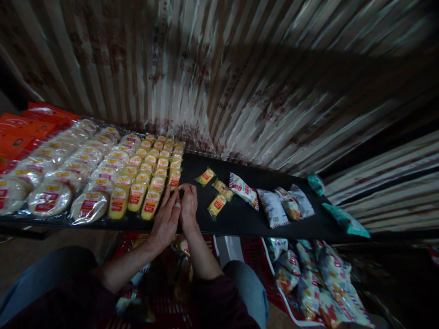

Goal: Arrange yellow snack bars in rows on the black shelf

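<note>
My left hand (167, 215) and my right hand (188, 204) meet over the black shelf (192, 160), at the front end of the rightmost row of small wrapped yellow cakes (175, 178). The left hand's fingers lie stretched out along the row's side. My right hand's fingers curl in against the left fingertips; what they hold, if anything, is hidden. Left of my hands, more wrapped cakes (136, 196) stand in several overlapping rows. To the right lie loose wrapped cakes, one at the front (217, 205) and one farther back (206, 176).
Round flat packaged cakes (50, 198) and orange packs (24, 132) fill the shelf's left side. Snack bags (273, 208) and green packets (346, 220) lie on its right. Below are a red basket (255, 256) with bags and another between my knees. A pleated curtain (212, 82) hangs behind.
</note>
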Tool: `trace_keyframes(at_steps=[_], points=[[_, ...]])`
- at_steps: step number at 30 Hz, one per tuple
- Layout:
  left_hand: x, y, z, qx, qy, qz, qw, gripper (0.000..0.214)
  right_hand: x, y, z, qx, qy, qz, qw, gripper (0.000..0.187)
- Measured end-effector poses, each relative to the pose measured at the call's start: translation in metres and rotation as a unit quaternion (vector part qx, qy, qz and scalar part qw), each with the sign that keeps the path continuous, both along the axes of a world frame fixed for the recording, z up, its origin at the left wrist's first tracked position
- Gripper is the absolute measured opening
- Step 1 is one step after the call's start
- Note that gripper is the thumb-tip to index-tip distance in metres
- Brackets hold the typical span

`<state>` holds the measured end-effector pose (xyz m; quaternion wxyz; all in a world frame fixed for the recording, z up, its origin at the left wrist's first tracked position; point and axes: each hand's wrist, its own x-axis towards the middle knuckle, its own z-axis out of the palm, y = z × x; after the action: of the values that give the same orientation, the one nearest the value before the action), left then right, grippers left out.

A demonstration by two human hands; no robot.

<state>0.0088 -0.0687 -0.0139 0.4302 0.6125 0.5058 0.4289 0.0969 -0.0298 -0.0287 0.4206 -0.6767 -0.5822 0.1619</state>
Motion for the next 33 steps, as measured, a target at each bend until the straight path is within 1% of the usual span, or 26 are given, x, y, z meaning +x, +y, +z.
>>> trace_keyframes(at_steps=[4,8,11,14,16,22,26,30,33], points=[[0.000,0.001,-0.002,0.007,-0.002,0.015,1.000,0.048,0.000,-0.001,0.002,-0.006,0.001,0.007,1.000,0.023],[0.000,0.003,-0.005,0.005,0.002,0.031,1.000,0.046,0.004,-0.002,0.002,0.022,0.025,0.022,0.999,0.019],[0.001,0.002,-0.004,0.005,0.005,0.034,0.999,0.047,0.006,0.004,-0.002,0.040,0.052,0.029,0.997,0.027],[0.001,0.001,-0.003,0.004,0.007,0.038,0.999,0.047,0.007,0.013,-0.006,0.044,0.066,0.025,0.997,0.039],[0.002,0.001,-0.003,0.007,0.007,0.035,0.999,0.047,0.005,0.019,-0.007,0.042,0.069,0.019,0.997,0.043],[0.001,0.001,-0.004,0.001,-0.003,0.032,0.999,0.048,0.002,0.026,-0.007,0.033,0.075,0.039,0.996,0.046],[0.002,0.002,-0.003,-0.001,-0.015,0.029,0.999,0.049,0.002,0.027,-0.010,0.042,0.088,0.045,0.994,0.044],[0.003,0.002,-0.003,-0.004,-0.003,0.028,1.000,0.052,0.003,0.029,-0.012,0.035,0.105,0.031,0.993,0.045],[0.004,0.002,-0.005,0.009,0.000,0.031,0.999,0.052,0.003,0.035,-0.011,0.023,0.128,0.018,0.991,0.048]])
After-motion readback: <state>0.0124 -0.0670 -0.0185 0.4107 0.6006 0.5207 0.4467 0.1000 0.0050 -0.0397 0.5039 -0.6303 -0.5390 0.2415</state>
